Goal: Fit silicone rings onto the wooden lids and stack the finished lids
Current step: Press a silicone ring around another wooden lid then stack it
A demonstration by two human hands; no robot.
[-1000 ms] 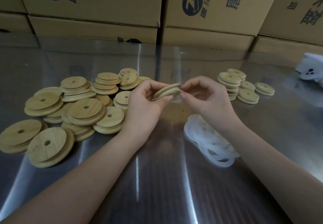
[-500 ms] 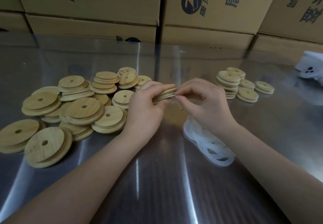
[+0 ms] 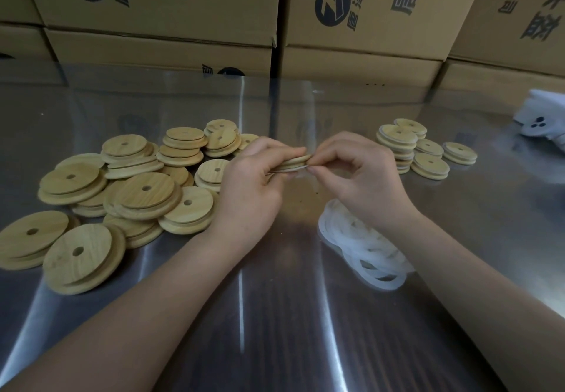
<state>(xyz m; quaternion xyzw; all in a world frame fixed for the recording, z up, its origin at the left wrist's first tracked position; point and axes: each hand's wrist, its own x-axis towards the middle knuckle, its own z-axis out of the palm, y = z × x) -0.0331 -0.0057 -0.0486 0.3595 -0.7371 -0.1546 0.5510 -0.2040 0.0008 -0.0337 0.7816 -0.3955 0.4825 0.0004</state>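
Hands meet in the air just behind the loose pile of soft white silicone rings (image 3: 367, 247), and that pile is the mark for every place here. The left hand (image 3: 250, 183) curls its fingers round one flat round wooden lid (image 3: 295, 160) and holds it by the edge, tipped nearly flat. The right hand (image 3: 363, 174) pinches the other edge of the lid with thumb and fingertips. A thin white silicone ring (image 3: 298, 167) peeks out along the lid's lower edge, so I think the step is pushing the ring into place round the lid.

To do this well, the left hand should hold the lid firm and turn it bit by bit. The right hand should press the ring down all the way round, so no part sticks up or twists. A crooked ring could pop off. I cannot tell if the far side of the ring is on yet, since the hands hide it.

Left of the ring pile lies a big heap of bare round wooden lids (image 3: 143, 189) with small holes. Behind and right of the ring pile stand short stacks of finished lids (image 3: 397, 143) with white rims. The lid should go there, flat on top, when done. All of it rests on the shiny metal tabletop (image 3: 275, 315). Brown cardboard boxes (image 3: 171, 0) stand well behind the ring pile.
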